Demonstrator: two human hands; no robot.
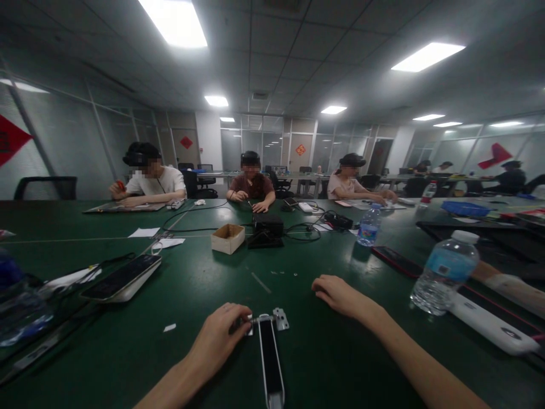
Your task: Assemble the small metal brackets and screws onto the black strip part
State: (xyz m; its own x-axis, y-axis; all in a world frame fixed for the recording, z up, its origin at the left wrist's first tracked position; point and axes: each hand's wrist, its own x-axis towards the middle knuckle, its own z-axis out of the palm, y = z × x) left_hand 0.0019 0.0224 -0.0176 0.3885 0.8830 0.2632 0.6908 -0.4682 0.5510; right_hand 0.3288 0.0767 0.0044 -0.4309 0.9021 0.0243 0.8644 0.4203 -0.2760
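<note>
Left hand: thumb and fingers pinch the left end of a silver metal fitting; we can't tell exactly how the fingertips meet behind it. The fitting sits just right of the grip, and a black bar with silver edges runs from it toward us. Right hand is right of the grip and a bit farther out, on the green table, fingers loosely curled and slightly spread, nothing seen in it.

Left of the grip we see a white scrap, then, farther out, a phone on a white object. Ahead of the grip: an open box, with a black device just right of it. Well right of the grip, past the right hand: a large water bottle, with a white device beside it; a smaller bottle is farther out. Across the table, three people sit, hands on or near the tabletop.
</note>
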